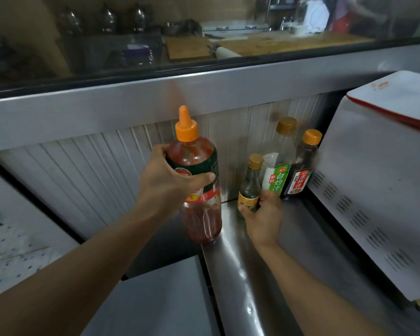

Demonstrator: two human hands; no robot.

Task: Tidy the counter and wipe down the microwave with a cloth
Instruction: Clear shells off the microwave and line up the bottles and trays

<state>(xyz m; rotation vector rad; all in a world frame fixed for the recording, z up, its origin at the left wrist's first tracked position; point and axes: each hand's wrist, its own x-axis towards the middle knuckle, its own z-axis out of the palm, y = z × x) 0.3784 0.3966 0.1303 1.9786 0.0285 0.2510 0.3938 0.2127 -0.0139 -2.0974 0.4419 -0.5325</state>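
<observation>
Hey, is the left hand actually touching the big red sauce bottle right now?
Touching. In the head view the left hand is wrapped around the red sauce bottle, the thumb lying across its label and the fingers curling behind its shoulder.

Steel counter (301, 238): three bottles (278, 163) at back, microwave (374, 190) right

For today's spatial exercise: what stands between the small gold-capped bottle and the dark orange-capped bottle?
In the head view, the green-labelled bottle stands between the small bottle and dark bottle.
</observation>
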